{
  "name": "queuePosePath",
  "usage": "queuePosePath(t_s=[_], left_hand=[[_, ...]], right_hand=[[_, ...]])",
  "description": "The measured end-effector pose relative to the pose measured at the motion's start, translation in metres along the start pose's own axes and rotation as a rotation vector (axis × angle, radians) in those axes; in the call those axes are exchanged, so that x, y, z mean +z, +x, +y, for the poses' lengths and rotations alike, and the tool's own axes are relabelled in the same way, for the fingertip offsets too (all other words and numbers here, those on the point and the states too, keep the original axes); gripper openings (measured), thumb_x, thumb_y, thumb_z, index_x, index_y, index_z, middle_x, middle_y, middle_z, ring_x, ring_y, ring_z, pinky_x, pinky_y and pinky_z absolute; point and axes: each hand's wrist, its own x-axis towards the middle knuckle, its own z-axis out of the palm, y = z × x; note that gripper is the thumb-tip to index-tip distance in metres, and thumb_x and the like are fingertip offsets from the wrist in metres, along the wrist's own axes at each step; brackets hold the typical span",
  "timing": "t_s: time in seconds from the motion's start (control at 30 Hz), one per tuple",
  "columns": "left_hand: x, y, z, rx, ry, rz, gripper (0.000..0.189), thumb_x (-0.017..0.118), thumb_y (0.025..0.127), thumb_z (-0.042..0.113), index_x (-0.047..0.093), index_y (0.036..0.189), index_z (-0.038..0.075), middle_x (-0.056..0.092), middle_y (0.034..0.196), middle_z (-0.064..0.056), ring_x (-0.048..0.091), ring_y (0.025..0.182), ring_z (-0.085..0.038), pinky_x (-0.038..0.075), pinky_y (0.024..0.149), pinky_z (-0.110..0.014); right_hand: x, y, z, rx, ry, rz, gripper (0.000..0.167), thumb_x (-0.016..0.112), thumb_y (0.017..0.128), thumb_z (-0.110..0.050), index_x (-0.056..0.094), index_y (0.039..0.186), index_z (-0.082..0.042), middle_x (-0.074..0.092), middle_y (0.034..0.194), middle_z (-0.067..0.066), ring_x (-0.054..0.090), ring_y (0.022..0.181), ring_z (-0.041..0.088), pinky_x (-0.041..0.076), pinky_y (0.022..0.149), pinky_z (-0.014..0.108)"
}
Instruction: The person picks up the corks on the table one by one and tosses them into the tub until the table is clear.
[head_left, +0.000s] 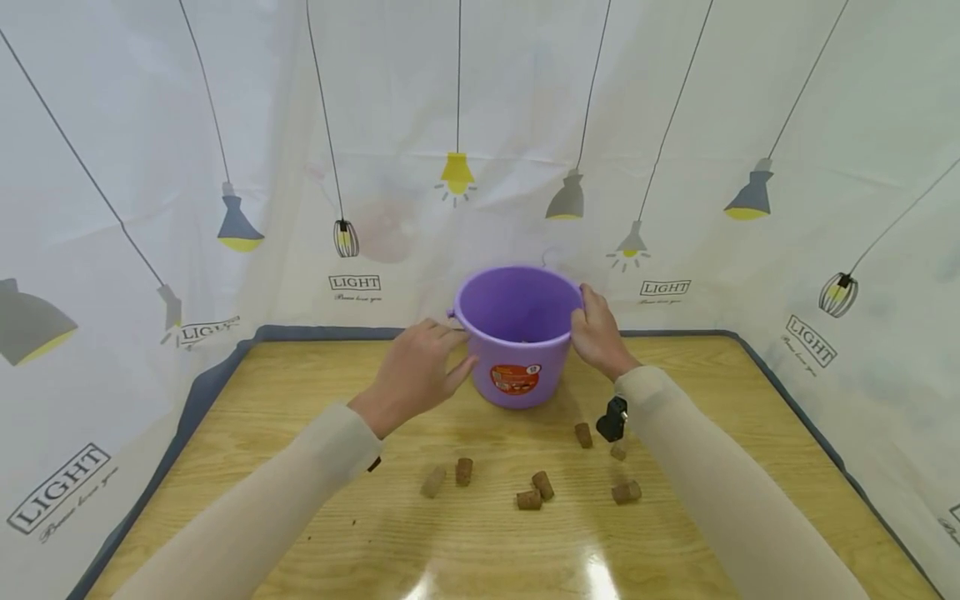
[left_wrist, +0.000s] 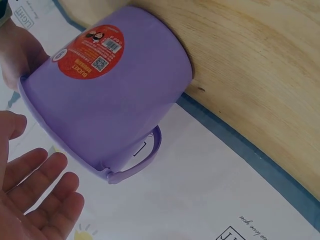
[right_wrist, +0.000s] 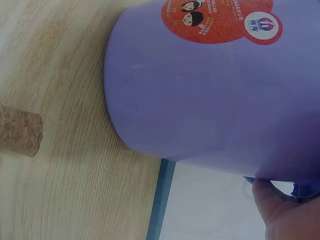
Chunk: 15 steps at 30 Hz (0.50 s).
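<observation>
A purple plastic bucket [head_left: 553,367] with a red label stands upright toward the back of the wooden table. My right hand [head_left: 597,333] grips its rim on the right, thumb and fingers at the edge; in the right wrist view the thumb of that hand [right_wrist: 287,215] is by the handle mount. Near the left of the rim is my left hand [head_left: 416,367]. Its fingers [left_wrist: 45,180] are loosely spread and apart from the bucket in the left wrist view. Several corks lie in front, among them a brown cork [head_left: 464,472] and another cork [head_left: 626,492]. Most of the bucket's inside is hidden.
A white lamp-print cloth [head_left: 510,225] with a dark blue border hangs around the back and sides of the wooden table [head_left: 300,467]. One cork [right_wrist: 20,131] lies close to the bucket. A small black device [head_left: 612,419] sits at my right wrist.
</observation>
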Motion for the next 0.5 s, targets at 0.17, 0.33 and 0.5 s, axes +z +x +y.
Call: queuePosePath(t_s=[0.17,0.33,0.5], left_hand=[[0.002,-0.007,0.001,0.003,0.010,-0.012,0.029,0.077,0.091,0.026,0.078,0.108,0.003,0.078,0.096,-0.009,0.070,0.085,-0.025,0.060,0.076,-0.037],[0.003,-0.013,0.002,-0.017,0.020,-0.030,0.031,0.077,0.092,0.029,0.077,0.111,0.006,0.078,0.096,-0.008,0.069,0.082,-0.024,0.060,0.071,-0.036],[0.003,-0.019,0.002,-0.041,0.029,-0.066,0.030,0.077,0.092,0.031,0.077,0.108,0.006,0.078,0.100,-0.009,0.072,0.086,-0.025,0.062,0.079,-0.040]], right_hand=[[-0.001,0.000,0.000,-0.014,0.008,0.000,0.061,0.028,0.107,-0.016,0.011,0.160,0.009,0.016,0.166,0.030,0.013,0.154,0.042,0.011,0.126,0.053],[-0.001,0.000,-0.001,-0.024,0.003,0.006,0.061,0.028,0.106,-0.015,0.013,0.160,0.010,0.017,0.165,0.031,0.014,0.154,0.043,0.012,0.126,0.053],[-0.001,0.000,-0.001,-0.021,-0.004,0.007,0.060,0.027,0.106,-0.014,0.013,0.159,0.010,0.017,0.165,0.031,0.015,0.154,0.044,0.012,0.126,0.053]])
